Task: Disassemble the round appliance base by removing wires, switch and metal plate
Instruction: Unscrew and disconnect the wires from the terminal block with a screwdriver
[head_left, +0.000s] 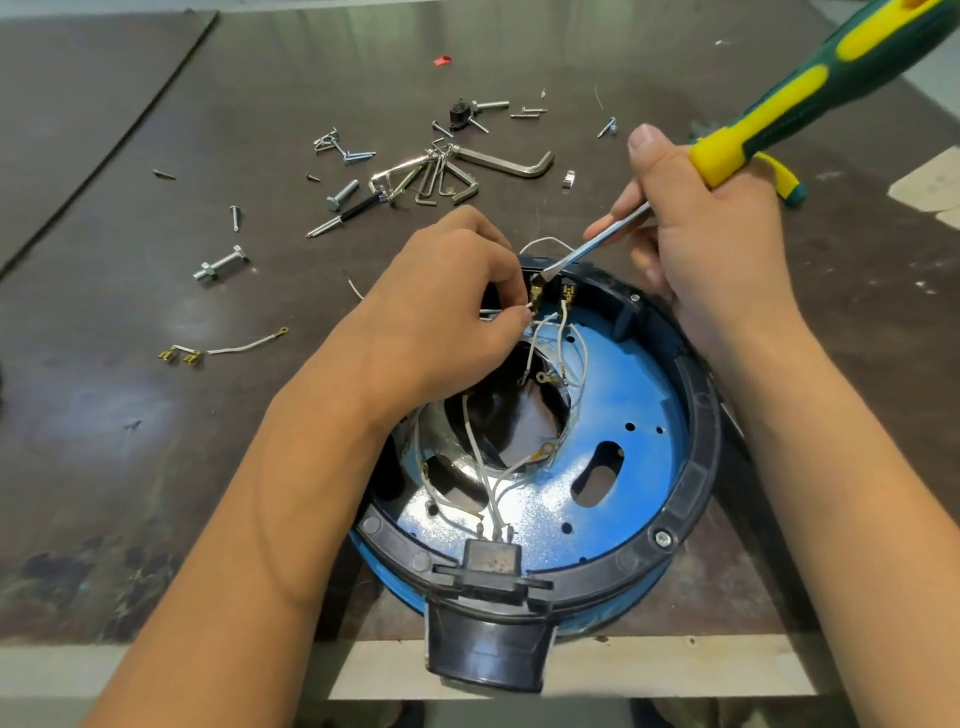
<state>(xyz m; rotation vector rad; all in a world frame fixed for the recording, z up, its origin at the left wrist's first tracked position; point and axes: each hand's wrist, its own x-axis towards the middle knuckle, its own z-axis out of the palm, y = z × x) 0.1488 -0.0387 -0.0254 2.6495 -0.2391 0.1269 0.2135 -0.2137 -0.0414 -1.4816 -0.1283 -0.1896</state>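
Dark scuffed bench (130, 467); screws (332, 143) and hex keys (498, 161) lie beyond. Round base (639, 395) at near edge, left forearm across it. Left hand (447, 291) pinches a white wire (540, 327); right hand (711, 249) grips a screwdriver (810, 88) (tip at the switch terminal (537, 291)).

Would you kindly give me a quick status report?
Left hand pinches white wire at switch. Right hand grips screwdriver, tip at terminal. More wires attached.

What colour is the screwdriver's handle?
The screwdriver handle is dark green with yellow patches, clearest in the head view.
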